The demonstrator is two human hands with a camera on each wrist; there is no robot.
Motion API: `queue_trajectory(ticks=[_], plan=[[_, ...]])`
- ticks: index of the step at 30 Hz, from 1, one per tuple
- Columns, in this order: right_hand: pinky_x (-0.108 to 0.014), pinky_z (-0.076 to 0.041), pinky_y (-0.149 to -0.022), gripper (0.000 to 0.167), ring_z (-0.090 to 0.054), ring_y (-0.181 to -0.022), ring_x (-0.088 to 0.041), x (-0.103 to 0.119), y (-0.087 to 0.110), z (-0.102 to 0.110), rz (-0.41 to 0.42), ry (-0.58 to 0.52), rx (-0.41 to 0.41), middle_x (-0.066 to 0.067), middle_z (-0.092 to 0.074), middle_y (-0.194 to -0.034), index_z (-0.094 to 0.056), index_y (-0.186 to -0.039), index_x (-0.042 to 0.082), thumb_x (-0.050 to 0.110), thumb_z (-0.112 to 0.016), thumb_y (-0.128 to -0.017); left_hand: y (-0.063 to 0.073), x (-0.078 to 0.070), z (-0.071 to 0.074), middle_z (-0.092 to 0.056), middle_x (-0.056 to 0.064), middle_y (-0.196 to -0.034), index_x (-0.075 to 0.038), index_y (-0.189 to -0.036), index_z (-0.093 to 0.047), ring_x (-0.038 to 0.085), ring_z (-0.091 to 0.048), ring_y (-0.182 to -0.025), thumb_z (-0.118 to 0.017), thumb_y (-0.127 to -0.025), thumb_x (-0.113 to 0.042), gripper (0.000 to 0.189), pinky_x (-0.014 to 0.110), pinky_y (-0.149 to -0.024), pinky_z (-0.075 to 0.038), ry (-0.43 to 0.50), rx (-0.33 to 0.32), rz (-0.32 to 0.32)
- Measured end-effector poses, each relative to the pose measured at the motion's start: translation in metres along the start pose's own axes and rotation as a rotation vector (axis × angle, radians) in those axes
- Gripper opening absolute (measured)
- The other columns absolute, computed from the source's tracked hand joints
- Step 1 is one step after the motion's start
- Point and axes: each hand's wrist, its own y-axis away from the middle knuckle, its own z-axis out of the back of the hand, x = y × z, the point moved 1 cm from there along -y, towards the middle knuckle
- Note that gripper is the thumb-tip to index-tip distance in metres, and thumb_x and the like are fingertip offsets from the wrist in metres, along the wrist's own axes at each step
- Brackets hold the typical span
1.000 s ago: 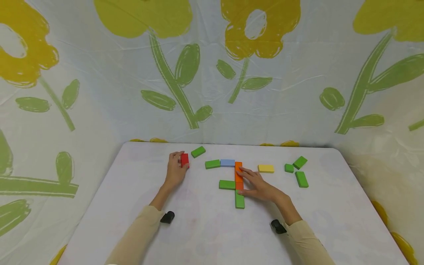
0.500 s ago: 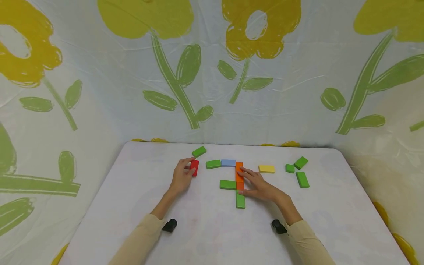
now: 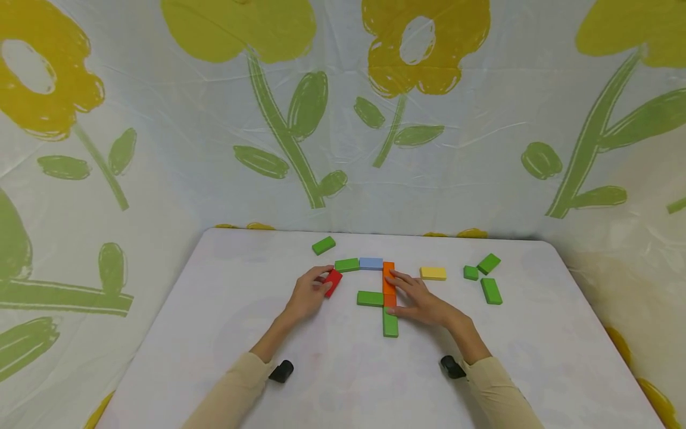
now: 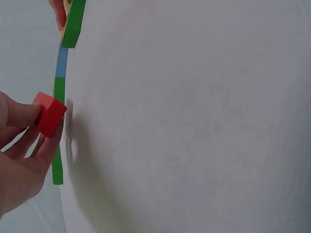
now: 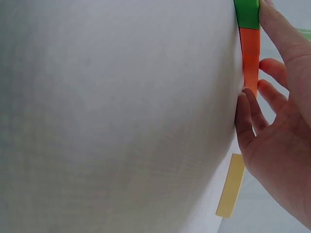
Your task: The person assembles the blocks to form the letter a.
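My left hand pinches a red block between thumb and fingers, tilted, close to the left end of a green block. In the left wrist view the red block overlaps the green one behind it. That green block meets a blue block, which reaches the top of an upright orange block. Below come a short orange-red block and a green block; another green block juts left. My right hand rests its spread fingers and thumb along this column's right side.
A loose green block lies at the back left. To the right are a yellow block, a small green cube and two green blocks, one nearer. A flower-printed cloth stands behind the white table.
My left hand has carried the red block rightward and slightly nearer, from beside the loose green block to the row's left end, turning it. The right hand has stayed in place.
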Motion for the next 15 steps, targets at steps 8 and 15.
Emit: queue_trajectory(ticks=[8, 15], plan=[[-0.068, -0.004, -0.119, 0.082, -0.011, -0.154, -0.045, 0.000, 0.001, 0.000, -0.008, 0.009, 0.006, -0.014, -0.021, -0.169, -0.033, -0.161, 0.010, 0.039, -0.073, -0.096, 0.005, -0.004, -0.009, -0.066, 0.015, -0.130, 0.001, -0.135, -0.064, 0.030, -0.064, -0.110, -0.064, -0.097, 0.005, 0.038, 0.045, -0.096, -0.055, -0.008, 0.106, -0.051], [-0.069, -0.005, -0.119, 0.084, -0.011, -0.154, -0.043, -0.001, -0.001, 0.001, -0.023, -0.001, 0.018, -0.012, -0.021, -0.169, -0.033, -0.162, 0.013, 0.041, -0.074, -0.095, 0.006, -0.007, -0.013, -0.067, 0.013, -0.131, -0.001, -0.133, -0.066, 0.029, -0.063, -0.112, -0.060, -0.099, 0.005, 0.035, 0.044, -0.096, -0.054, -0.051, 0.213, -0.090]])
